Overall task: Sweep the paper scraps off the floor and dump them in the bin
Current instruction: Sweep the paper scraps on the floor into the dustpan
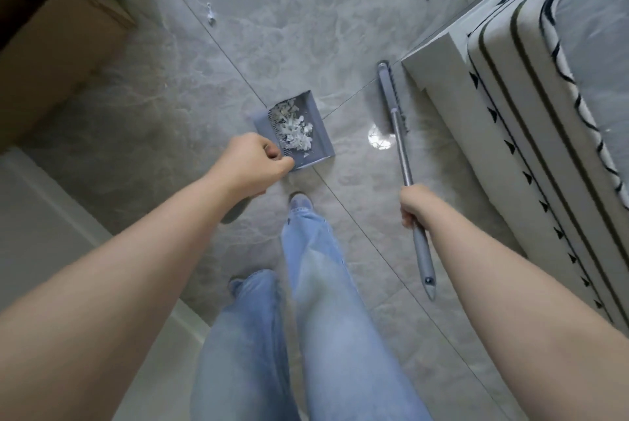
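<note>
a: what do the two hands hold?

b: the left hand (253, 162) is a closed fist, fingers (272, 152) curled, apparently round the dustpan handle, which the fist hides. the pan (318, 145) sits just beyond the knuckles, level, so that the scraps (292, 128) heaped in it do not slide out.

a: and the right hand?

b: the right hand (415, 204) wraps the broom (401, 155) shaft mid-length, fingers pressed round it. the grip end trails behind the fist; the brush head lies well ahead of the fingers, beside the bed (510, 121), seemingly parked clear of the pan.

a: where is the paper?

b: mostly in the pan, just past the left fingers. a few strays (211, 14) lie on the floor (272, 29) well beyond both hands.

a: and the bin?

b: none is plainly shown. a cardboard box (58, 36) stands far to the left of the left fingers; whether it serves as the bin cannot be told.

a: the stage, by judgement?

b: sweeping is largely done; the strays and the dumping are left. tilting the pan in transit risks a spill.
</note>
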The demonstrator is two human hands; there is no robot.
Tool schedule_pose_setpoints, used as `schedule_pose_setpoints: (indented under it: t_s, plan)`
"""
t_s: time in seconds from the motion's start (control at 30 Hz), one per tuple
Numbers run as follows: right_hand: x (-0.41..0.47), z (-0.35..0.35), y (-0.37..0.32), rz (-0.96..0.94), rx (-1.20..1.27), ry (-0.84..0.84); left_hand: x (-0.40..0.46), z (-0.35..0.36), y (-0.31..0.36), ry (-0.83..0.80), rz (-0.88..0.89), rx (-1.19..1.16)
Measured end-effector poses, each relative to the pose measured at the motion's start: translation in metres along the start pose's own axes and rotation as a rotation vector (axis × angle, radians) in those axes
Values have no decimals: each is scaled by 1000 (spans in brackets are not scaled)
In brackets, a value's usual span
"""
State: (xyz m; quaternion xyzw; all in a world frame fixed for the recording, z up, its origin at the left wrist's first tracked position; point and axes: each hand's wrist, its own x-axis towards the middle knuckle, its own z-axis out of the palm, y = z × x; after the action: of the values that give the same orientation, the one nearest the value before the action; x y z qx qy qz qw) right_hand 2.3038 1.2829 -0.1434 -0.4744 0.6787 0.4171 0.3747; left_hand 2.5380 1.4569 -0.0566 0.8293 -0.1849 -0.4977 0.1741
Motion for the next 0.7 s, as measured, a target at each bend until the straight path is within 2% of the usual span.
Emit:
schedule_pose_setpoints:
  t_s: [0.07,0.13,0.23,0.4,0.53,0.6,0.7]
  plan:
    - [-2,0,-8,89,-55,-36,7,6,11,11,7,34]
    - [1,13,-2,18,-45,-171,11,11,17,25,6,61]
    - [-8,28,28,26,244,-252,9,11,20,62,-9,84]
    - [-6,1,71,16,423,-193,5,11,26,85,5,129]
    - [32,-19,59,116,444,-71,10,15,33,84,-10,140]
    - [47,-12,44,178,406,-90,10,16,30,86,-10,137]
    - [36,26,33,205,346,-237,9,14,24,87,-4,140]
